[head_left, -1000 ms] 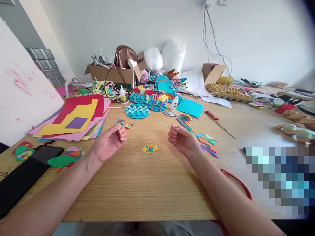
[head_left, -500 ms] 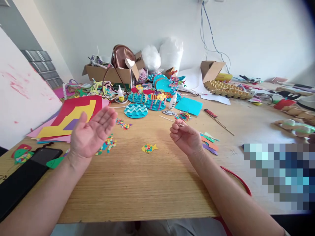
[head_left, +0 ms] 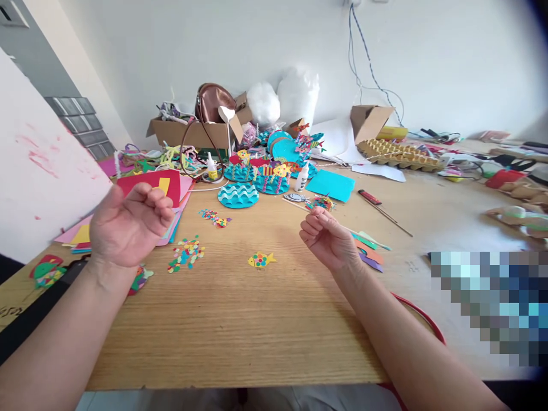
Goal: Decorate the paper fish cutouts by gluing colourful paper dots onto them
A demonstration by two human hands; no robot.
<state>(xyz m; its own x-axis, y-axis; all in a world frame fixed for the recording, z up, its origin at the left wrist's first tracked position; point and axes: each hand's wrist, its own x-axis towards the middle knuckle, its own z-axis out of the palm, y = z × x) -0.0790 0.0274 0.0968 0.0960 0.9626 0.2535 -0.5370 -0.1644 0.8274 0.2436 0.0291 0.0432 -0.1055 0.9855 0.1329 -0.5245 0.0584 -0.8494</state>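
My left hand (head_left: 131,225) is raised over the table's left side, closed in a fist, in front of a stack of coloured paper sheets (head_left: 173,191). My right hand (head_left: 327,240) hovers right of centre, fingertips pinched together; what they hold, if anything, is too small to see. Between the hands lie a small yellow paper fish (head_left: 261,260) and a scatter of coloured paper dots (head_left: 186,254). A second small heap of dots (head_left: 214,217) lies further back. Coloured paper scraps (head_left: 370,254) sit just right of my right hand.
Blue wave-patterned discs (head_left: 238,194), two glue bottles (head_left: 212,165) (head_left: 302,178), a turquoise sheet (head_left: 330,186) and a red-handled tool (head_left: 369,197) lie behind. Cardboard boxes (head_left: 192,131) and an egg tray (head_left: 398,154) line the back. A black phone (head_left: 29,317) and a red loop (head_left: 422,317) are near the front edge.
My left hand opened palm up, paper dots landed on the table, then it moved left and closed into a fist. My right hand stayed almost in place.
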